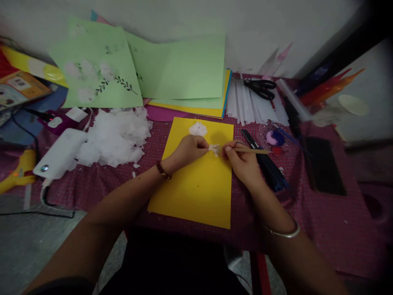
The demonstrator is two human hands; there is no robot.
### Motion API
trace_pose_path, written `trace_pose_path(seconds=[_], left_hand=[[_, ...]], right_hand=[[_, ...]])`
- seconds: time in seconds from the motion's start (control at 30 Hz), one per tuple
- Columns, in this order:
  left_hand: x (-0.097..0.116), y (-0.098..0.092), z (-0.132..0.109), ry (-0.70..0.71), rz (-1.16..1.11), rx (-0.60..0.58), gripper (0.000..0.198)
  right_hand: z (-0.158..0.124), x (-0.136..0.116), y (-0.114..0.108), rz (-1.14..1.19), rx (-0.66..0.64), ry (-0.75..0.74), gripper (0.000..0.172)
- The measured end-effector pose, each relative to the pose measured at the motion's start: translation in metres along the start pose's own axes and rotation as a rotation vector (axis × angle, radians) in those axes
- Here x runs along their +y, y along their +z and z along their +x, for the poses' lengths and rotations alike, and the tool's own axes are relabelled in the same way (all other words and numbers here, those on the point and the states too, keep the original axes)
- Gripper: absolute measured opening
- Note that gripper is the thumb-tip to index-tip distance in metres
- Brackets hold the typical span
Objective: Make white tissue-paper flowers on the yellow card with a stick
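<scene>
A yellow sheet of paper (190, 192) lies on the table in front of me. Over it, my left hand (192, 149) pinches a small gathered piece of white tissue paper (214, 149). My right hand (244, 162) is closed round a thin wooden stick (253, 150), its near end close to the tissue; whether the two touch I cannot tell. Near the top of the yellow sheet sits a white tissue flower (198, 129), just beyond my left fingers.
At left lie a heap of white tissue pieces (115, 137), a white power bank (61, 153) and a yellow glue gun (20, 172). Green sheets (181, 67) lean on the wall. Scissors (260, 88), a box cutter (265, 164) and a dark phone (325, 166) are at right.
</scene>
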State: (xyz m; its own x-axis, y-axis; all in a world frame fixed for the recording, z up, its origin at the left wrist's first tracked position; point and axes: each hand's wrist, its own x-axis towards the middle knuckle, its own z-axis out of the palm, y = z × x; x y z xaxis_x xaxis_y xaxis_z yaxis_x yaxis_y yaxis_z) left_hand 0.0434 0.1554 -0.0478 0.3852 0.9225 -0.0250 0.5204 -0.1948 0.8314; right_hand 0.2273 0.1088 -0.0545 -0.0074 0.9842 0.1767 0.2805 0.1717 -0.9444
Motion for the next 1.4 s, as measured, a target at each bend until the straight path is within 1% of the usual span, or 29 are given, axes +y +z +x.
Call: trace_pose_path(seconds=[0.17,0.3,0.4,0.53,0.63,0.77,0.9,1.03,1.1,1.23,1.4], left_hand=[[-0.001,0.004,0.001,0.07,0.029,0.003,0.011],[-0.001,0.003,0.004,0.178,0.101,-0.005,0.012],[0.0,0.001,0.006,0.252,0.186,-0.032,0.013],[-0.001,-0.001,0.008,0.338,0.252,-0.079,0.014],[-0.004,-0.001,0.008,0.409,0.311,-0.084,0.016],[-0.006,-0.002,0.008,0.48,0.394,-0.116,0.016],[-0.007,-0.004,0.006,0.536,0.418,-0.15,0.019],[-0.006,-0.004,0.004,0.549,0.391,-0.143,0.021],[-0.004,-0.003,0.003,0.502,0.373,-0.113,0.018],[0.0,-0.002,0.002,0.368,0.314,-0.054,0.009],[0.001,-0.003,0.001,0.34,0.282,-0.061,0.008]], right_hand=[[0.001,-0.002,-0.001,0.076,0.007,0.051,0.018],[0.002,-0.005,-0.001,0.032,0.0,0.041,0.022],[0.002,-0.004,-0.002,0.005,-0.001,0.019,0.024],[0.003,-0.001,-0.003,0.026,-0.013,0.02,0.023],[0.003,0.001,-0.003,0.03,-0.018,0.021,0.023],[0.003,0.001,-0.002,0.053,-0.01,0.019,0.021],[0.003,-0.002,-0.003,0.078,0.003,0.018,0.021],[0.002,-0.01,-0.004,0.098,0.052,-0.033,0.026],[0.001,-0.013,-0.004,0.087,0.056,-0.042,0.028],[0.005,-0.013,0.0,0.028,0.009,-0.036,0.03],[0.01,-0.013,0.003,-0.093,-0.039,-0.094,0.032]])
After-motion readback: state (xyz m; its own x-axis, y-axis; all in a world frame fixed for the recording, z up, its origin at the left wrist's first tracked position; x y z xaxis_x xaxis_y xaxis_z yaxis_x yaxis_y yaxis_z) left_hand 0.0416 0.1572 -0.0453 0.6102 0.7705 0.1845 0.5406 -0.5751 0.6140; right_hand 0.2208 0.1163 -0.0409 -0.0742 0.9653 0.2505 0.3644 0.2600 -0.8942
